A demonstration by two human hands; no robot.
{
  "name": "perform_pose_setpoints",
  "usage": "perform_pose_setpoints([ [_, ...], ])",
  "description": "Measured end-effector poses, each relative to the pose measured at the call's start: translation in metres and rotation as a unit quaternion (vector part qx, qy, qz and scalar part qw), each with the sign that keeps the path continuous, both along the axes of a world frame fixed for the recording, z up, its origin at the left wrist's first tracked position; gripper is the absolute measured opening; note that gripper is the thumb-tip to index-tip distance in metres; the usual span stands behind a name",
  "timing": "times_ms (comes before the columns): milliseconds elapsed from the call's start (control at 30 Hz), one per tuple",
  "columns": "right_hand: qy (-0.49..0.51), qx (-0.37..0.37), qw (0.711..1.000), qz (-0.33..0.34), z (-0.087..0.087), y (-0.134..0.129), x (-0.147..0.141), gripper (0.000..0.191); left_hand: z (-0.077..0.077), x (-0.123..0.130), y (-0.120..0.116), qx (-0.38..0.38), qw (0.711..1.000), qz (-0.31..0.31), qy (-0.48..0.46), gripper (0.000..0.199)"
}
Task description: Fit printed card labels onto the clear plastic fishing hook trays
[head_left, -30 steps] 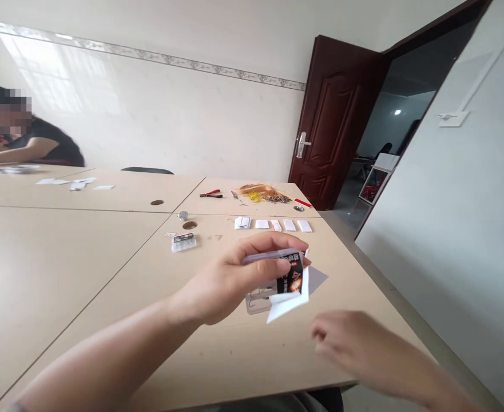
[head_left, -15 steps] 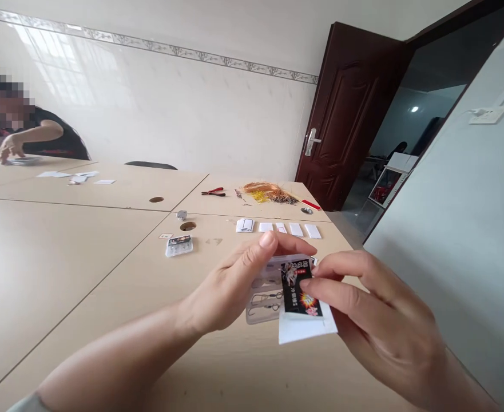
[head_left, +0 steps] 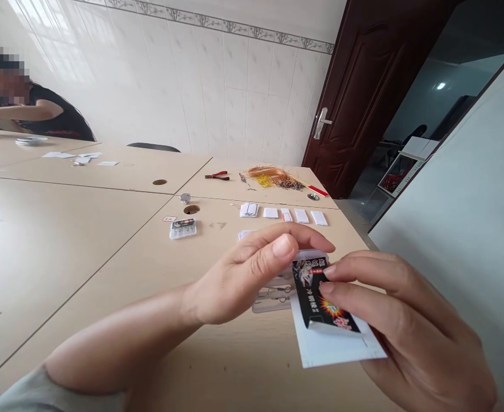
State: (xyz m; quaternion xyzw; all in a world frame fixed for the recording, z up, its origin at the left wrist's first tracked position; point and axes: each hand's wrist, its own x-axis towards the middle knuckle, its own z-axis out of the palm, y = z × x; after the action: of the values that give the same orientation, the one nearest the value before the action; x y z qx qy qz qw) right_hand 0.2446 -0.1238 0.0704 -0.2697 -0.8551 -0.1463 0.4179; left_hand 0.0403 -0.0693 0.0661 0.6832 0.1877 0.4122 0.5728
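My left hand [head_left: 256,276] grips a clear plastic box [head_left: 274,300] holding small metal fishing swivels, its fingers curled over the top edge. My right hand [head_left: 410,323] pinches a black printed card [head_left: 322,296] with a flame-like graphic against the box. Under the card lies a white paper sheet [head_left: 333,349], which also sits in my right hand's grip. The hands hide most of the box, and the card covers its right part.
A second small plastic box [head_left: 183,228] and a row of white paper slips [head_left: 284,214] lie on the beige table [head_left: 63,257]. Red-handled pliers [head_left: 216,175] and a tangle of copper-coloured fibres [head_left: 275,178] lie behind. A seated person [head_left: 41,109] works at the far left.
My right hand has come in from the lower right and now holds the black card and white sheet. The card has shifted right and lower against the box, and the view has tilted.
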Motion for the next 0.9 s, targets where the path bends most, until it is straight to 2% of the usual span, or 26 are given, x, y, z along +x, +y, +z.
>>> perform_pose_setpoints([
  [200,0.01,-0.02,0.999,0.031,-0.003,0.001,0.002,0.032,0.0,0.0,-0.003,-0.011,1.0,-0.011,-0.012,0.054],
  [400,0.03,-0.047,0.996,0.07,-0.001,-0.003,0.005,0.034,-0.004,0.0,-0.003,-0.069,0.989,-0.113,-0.068,0.035],
  [500,0.034,-0.026,0.995,0.094,-0.001,-0.003,0.004,0.03,-0.005,0.001,-0.004,-0.083,0.986,-0.123,-0.072,0.031],
  [667,0.106,-0.012,0.994,0.018,-0.008,-0.005,-0.004,0.003,-0.006,0.001,-0.006,-0.088,0.986,-0.116,-0.081,0.028],
  [900,0.132,-0.02,0.991,-0.003,-0.02,-0.008,-0.003,0.015,-0.011,0.0,-0.003,-0.078,0.984,-0.137,-0.089,0.03],
])
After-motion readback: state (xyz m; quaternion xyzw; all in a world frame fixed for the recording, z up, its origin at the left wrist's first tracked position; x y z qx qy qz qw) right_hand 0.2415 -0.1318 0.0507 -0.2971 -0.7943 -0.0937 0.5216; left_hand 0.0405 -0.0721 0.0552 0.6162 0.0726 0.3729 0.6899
